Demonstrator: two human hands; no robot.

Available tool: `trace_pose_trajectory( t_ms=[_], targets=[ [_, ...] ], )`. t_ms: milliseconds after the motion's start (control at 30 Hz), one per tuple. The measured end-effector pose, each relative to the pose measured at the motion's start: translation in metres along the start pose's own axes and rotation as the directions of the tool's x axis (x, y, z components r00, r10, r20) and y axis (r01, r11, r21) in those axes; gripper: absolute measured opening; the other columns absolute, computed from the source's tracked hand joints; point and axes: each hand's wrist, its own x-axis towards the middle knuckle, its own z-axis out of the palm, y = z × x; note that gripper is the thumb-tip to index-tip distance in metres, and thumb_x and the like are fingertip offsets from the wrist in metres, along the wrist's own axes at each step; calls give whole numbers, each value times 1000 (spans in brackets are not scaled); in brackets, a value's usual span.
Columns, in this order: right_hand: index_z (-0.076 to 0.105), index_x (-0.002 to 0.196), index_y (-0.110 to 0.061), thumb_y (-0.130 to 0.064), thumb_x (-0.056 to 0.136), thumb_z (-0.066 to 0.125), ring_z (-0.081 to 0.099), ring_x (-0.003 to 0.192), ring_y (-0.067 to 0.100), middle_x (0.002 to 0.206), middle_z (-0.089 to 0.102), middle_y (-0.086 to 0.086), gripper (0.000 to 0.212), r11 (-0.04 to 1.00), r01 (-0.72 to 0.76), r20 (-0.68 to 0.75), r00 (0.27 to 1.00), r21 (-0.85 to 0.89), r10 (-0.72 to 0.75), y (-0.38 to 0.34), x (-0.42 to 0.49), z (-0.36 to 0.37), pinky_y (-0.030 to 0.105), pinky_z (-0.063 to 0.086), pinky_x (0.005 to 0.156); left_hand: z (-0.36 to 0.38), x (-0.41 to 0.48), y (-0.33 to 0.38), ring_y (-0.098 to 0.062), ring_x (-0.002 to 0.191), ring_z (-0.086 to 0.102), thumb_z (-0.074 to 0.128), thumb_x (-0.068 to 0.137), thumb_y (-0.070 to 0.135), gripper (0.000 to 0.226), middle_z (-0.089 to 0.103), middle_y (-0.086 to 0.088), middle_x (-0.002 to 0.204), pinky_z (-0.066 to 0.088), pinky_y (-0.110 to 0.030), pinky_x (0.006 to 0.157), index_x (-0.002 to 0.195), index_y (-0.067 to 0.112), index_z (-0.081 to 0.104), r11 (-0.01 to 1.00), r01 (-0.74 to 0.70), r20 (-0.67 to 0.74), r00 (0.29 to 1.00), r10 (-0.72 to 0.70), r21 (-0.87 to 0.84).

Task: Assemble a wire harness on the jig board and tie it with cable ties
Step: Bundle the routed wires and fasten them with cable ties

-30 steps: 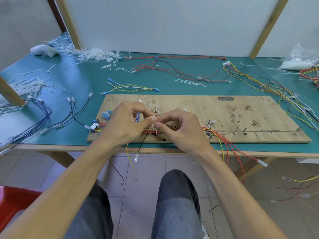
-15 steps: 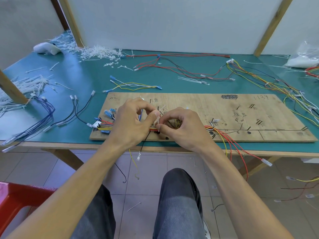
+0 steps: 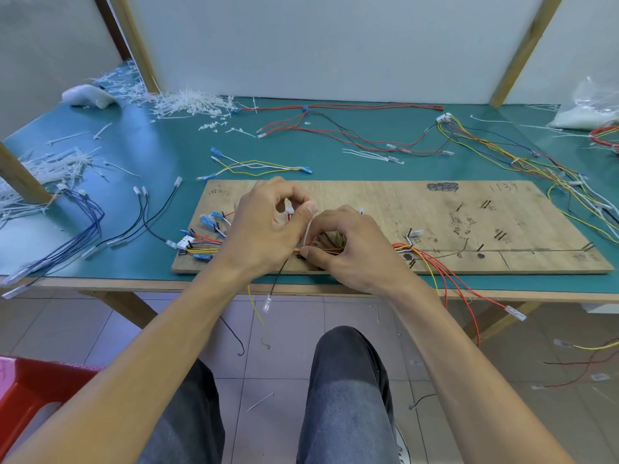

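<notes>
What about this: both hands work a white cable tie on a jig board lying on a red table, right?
Not red: the head view shows a teal table. The left hand and right hand work the white cable tie on the jig board.

Workshop: jig board (image 3: 435, 222), loose wires (image 3: 502, 152), cable-tie heaps (image 3: 191, 102).

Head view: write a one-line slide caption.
Left hand pinches a white cable tie; right hand grips the wire bundle on the plywood jig board.

Over the jig board (image 3: 435, 226), our left hand (image 3: 268, 229) on a white cable tie (image 3: 307, 229), right hand (image 3: 351, 252) on the wire harness (image 3: 207, 250).
</notes>
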Motion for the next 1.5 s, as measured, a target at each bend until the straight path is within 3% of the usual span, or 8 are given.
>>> trace_pose_trajectory(
  t_ms=[233, 433, 567, 667, 767, 1133, 1333, 1500],
  targets=[
    [78, 90, -22, -28, 90, 78, 50, 101, 18, 107, 70, -16, 6, 995, 56, 14, 998, -88, -55, 0, 3, 2, 36, 42, 88, 1, 1, -4, -21, 85, 54, 62, 93, 29, 14, 65, 5, 86, 48, -46, 83, 89, 19, 70, 1000, -8, -59, 998, 8, -12],
    [85, 84, -20, -21, 87, 80, 48, 101, 9, 99, 74, -18, 5, 988, 130, -39, 990, -86, -134, 3, 4, 2, 11, 32, 88, 7, 0, -5, -24, 87, 55, 66, 100, 17, 10, 64, 4, 89, 47, -53, 87, 91, 12, 68, 999, -32, -97, 995, 33, 8],
    [85, 88, -25, -28, 89, 81, 48, 108, 18, 97, 70, -26, 4, 992, 94, -48, 994, -84, -98, 4, 0, 3, 28, 40, 91, 4, -1, 3, -18, 97, 54, 64, 102, 28, 9, 63, 14, 95, 43, -56, 97, 94, 25, 65, 999, -26, 8, 1000, 26, 39],
    [84, 92, -24, -29, 89, 82, 46, 109, 18, 101, 73, -23, 6, 993, 90, -84, 992, -71, -96, 5, -4, 3, 21, 38, 90, -6, 1, 7, -15, 108, 58, 54, 99, 44, 17, 67, 17, 104, 40, -59, 104, 100, 29, 61, 993, 2, 136, 991, -18, 115],
    [85, 94, -25, -29, 88, 83, 46, 108, 17, 100, 75, -22, 7, 995, 83, -120, 989, -49, -88, 5, -7, 2, 15, 34, 89, -11, -2, 3, -13, 105, 62, 65, 98, 26, 8, 71, 12, 101, 43, -58, 103, 104, 27, 60, 995, -28, 198, 980, 9, 95],
    [84, 95, -25, -35, 87, 86, 50, 113, 16, 101, 75, -19, 14, 998, 68, -178, 982, 14, -65, 6, -9, 6, 25, 43, 94, -21, -6, -6, -9, 87, 64, 81, 87, 22, 13, 68, 14, 79, 51, -45, 90, 92, 29, 71, 982, -40, 133, 991, 16, 182],
    [85, 94, -23, -32, 89, 84, 50, 110, 19, 101, 75, -18, 10, 997, 72, -164, 984, -30, -76, 5, -7, 8, 30, 43, 94, -11, -11, -8, -8, 99, 62, 82, 81, 23, 32, 69, 16, 87, 43, -53, 101, 106, 34, 64, 954, -42, 88, 996, 17, 297],
    [85, 95, -22, -28, 91, 82, 46, 109, 22, 102, 75, -17, 8, 991, 111, -130, 984, -77, -120, 4, -5, 9, 33, 39, 93, -6, -13, -16, -2, 110, 52, 81, 80, 30, 46, 68, 26, 78, 27, -38, 92, 117, 41, 55, 930, -8, 39, 999, -7, 367]
  ],
)
